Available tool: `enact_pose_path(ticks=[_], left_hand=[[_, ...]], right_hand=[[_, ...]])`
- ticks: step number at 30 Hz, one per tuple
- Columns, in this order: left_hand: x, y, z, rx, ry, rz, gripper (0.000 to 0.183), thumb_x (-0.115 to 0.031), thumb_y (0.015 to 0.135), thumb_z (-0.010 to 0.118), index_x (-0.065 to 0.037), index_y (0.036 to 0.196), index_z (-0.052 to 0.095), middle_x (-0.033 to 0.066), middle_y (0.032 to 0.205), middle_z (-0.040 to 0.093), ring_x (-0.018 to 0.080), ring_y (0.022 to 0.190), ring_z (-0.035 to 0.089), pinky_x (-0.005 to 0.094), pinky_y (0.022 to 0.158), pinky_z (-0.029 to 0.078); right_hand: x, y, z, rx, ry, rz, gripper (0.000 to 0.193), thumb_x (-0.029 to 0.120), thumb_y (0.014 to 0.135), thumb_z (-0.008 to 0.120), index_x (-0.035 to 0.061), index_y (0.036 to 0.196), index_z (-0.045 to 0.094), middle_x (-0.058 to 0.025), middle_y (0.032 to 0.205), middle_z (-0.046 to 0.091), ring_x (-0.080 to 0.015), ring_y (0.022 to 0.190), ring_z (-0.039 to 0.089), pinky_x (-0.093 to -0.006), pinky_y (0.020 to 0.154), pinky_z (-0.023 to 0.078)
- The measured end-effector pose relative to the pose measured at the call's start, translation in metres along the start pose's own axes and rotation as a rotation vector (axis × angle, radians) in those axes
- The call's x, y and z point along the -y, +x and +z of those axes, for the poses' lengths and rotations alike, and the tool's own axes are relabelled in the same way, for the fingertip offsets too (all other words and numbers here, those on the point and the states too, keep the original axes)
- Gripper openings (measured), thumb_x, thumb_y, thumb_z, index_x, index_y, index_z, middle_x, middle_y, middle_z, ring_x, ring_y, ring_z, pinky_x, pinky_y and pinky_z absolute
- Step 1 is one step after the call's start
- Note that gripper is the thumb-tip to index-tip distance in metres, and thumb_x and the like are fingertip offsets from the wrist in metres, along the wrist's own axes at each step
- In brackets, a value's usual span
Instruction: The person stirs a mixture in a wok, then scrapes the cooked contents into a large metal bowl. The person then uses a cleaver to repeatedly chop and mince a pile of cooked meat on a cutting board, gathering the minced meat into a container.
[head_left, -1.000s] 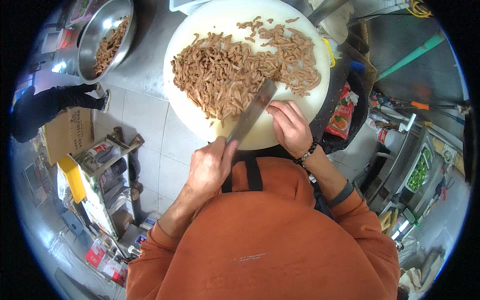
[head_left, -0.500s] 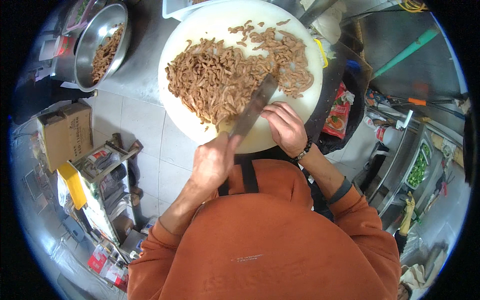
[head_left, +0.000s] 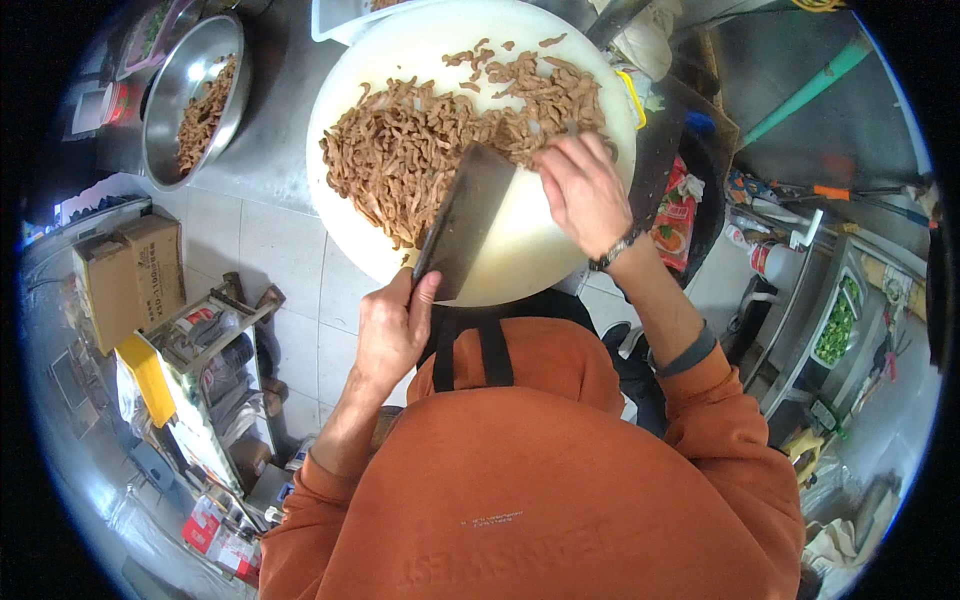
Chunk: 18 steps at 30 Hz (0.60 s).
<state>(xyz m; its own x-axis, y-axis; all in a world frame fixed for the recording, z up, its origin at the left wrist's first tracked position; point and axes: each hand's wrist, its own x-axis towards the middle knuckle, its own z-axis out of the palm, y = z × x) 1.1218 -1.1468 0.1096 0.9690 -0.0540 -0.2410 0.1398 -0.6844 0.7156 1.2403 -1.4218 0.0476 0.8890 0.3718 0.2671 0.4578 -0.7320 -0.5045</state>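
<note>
On a round white chopping board lies a wide pile of brown cooked-looking meat strips, with a looser spread at its right. My left hand grips a cleaver by its handle, the thumb along the near end. The broad dark blade slants up to the right, its flat side showing, by the pile's right flank. My right hand reaches over the right-hand strips. Its fingers are bent and close together, tips down among the meat, so what they hold is hidden.
A steel bowl with more brown strips stands at the left on the metal counter. A white tub touches the board's far side. Right of the board hang a dark bag and a red packet. A tray of chopped greens is farther right.
My right hand has moved away from the blade, up and right onto the strips. My left hand has shifted left and nearer with the cleaver, whose blade has turned to show its flat side.
</note>
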Motion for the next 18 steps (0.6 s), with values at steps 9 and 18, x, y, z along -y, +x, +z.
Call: enact_pose_path(ticks=[9, 18], left_hand=[[0.003, 0.013, -0.001, -0.029, 0.0, -0.049, 0.037, -0.023, 0.11, 0.068, 0.003, 0.084, 0.06, 0.0207, 0.059, 0.058, 0.0377, 0.049, 0.06, 0.0426, 0.049, 0.047], [-0.011, -0.003, 0.004, -0.046, 0.123, 0.037, 0.037, -0.021, 0.11, 0.067, -0.001, 0.081, 0.054, 0.02, 0.058, 0.057, 0.0395, 0.049, 0.06, 0.0439, 0.047, 0.045]], right_hand=[[0.039, -0.04, 0.016, -0.118, 0.156, -0.125, 0.023, -0.003, 0.082, 0.073, -0.0013, 0.105, 0.074, -0.013, 0.116, 0.07, -0.0344, 0.111, 0.065, -0.0429, 0.094, 0.058], [0.014, -0.014, 0.002, -0.211, 0.115, -0.036, 0.031, -0.007, 0.085, 0.07, -0.0024, 0.116, 0.072, -0.0153, 0.119, 0.071, -0.0345, 0.103, 0.066, -0.0446, 0.092, 0.057]])
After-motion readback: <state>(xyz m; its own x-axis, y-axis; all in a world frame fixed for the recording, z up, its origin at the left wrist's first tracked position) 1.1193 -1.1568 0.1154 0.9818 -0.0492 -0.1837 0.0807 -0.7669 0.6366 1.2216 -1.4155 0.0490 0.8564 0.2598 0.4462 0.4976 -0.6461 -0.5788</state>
